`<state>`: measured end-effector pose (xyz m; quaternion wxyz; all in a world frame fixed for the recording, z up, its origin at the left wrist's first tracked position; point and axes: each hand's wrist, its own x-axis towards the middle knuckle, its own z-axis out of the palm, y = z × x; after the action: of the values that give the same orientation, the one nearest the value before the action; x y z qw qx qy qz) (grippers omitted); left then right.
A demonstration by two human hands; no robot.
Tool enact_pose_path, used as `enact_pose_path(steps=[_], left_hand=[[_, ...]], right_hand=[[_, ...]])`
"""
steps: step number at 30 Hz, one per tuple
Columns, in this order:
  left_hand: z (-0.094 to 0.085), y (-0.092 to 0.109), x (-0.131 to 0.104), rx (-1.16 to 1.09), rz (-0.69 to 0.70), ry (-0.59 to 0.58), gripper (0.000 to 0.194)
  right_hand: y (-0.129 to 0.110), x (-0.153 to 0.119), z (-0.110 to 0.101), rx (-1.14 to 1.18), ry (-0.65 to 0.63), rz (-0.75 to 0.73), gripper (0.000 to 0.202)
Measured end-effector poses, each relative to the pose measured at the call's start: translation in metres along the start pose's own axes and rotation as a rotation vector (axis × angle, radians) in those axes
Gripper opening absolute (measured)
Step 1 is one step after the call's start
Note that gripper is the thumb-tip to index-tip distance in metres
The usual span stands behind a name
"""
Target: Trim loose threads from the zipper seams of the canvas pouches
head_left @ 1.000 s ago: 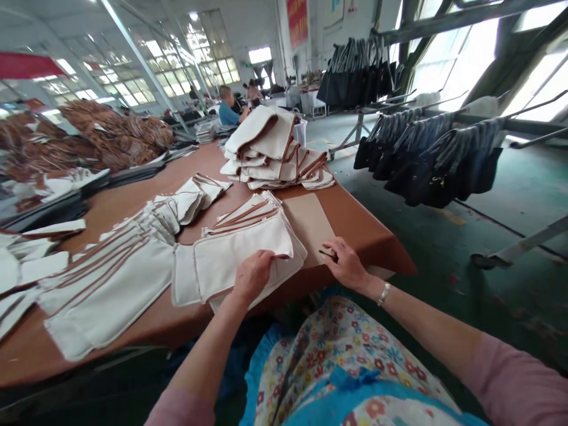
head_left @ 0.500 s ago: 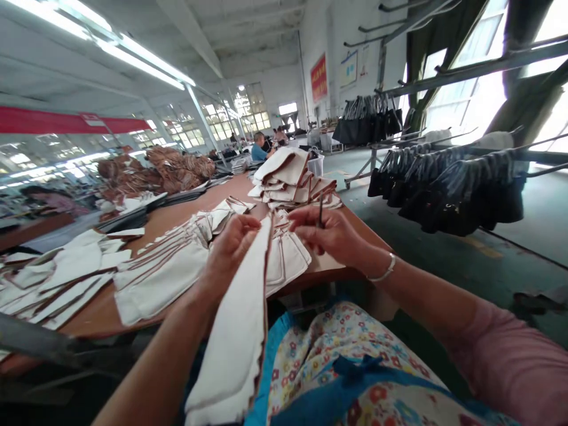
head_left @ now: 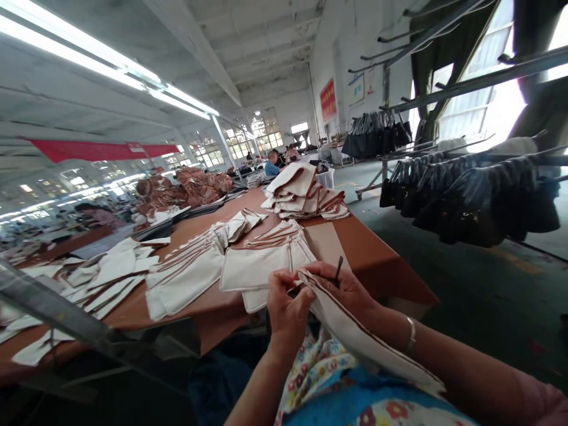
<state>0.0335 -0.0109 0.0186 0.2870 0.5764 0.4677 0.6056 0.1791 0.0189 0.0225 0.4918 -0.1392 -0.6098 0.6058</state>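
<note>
So both hands are up over the lap, close together, pinching the end of one white piece (head_left: 350,325) with brown edging. Left hand (head_left: 286,302) has its thumb and fingers closed on the tip. Right hand (head_left: 344,290) is gripping it right alongside, and there's a thin dark tool (head_left: 339,269) sticking up out of those fingers, too small to tell what kind. The rest of the piece hangs down along the right forearm, over the flowery apron (head_left: 310,361).

The worktop (head_left: 381,245) is brown. Just past the hands there's a fanned stack (head_left: 257,260) of similar white pieces, next to a flat tan board (head_left: 326,239). Another fanned row (head_left: 186,284) sits to the left of that stack, and a taller folded pile (head_left: 295,192) is further back. Off to the right, black bags (head_left: 470,207) hang on a metal rack (head_left: 461,89).
</note>
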Motion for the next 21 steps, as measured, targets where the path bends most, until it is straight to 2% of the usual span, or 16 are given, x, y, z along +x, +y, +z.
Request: enact_pose_path(steps=[3, 6, 10, 13, 16, 19, 21], left_hand=[[0.003, 0.001, -0.001, 0.041, -0.037, -0.021, 0.033], [0.007, 0.0, 0.002, -0.011, -0.107, -0.154, 0.027], [0.006, 0.001, 0.021, -0.267, -0.22, -0.364, 0.027], [-0.002, 0.004, 0.052, -0.328, -0.364, -0.572, 0.027], [-0.01, 0.002, 0.091, -0.121, -0.401, -0.792, 0.026], [-0.011, -0.009, 0.118, 0.042, -0.348, -0.972, 0.025], [-0.009, -0.02, 0.125, 0.022, -0.347, -1.014, 0.023]], right_hand=[[0.001, 0.0, -0.007, -0.051, 0.024, 0.004, 0.028], [0.004, 0.002, -0.018, -0.242, 0.133, -0.083, 0.027], [-0.001, 0.006, -0.037, -0.618, 0.208, -0.176, 0.023], [-0.013, 0.013, -0.056, -0.947, 0.112, -0.253, 0.016], [-0.023, 0.02, -0.073, -1.156, -0.046, -0.264, 0.012], [-0.019, 0.026, -0.083, -1.161, -0.123, -0.194, 0.009], [-0.009, 0.03, -0.087, -1.074, -0.119, -0.115, 0.01]])
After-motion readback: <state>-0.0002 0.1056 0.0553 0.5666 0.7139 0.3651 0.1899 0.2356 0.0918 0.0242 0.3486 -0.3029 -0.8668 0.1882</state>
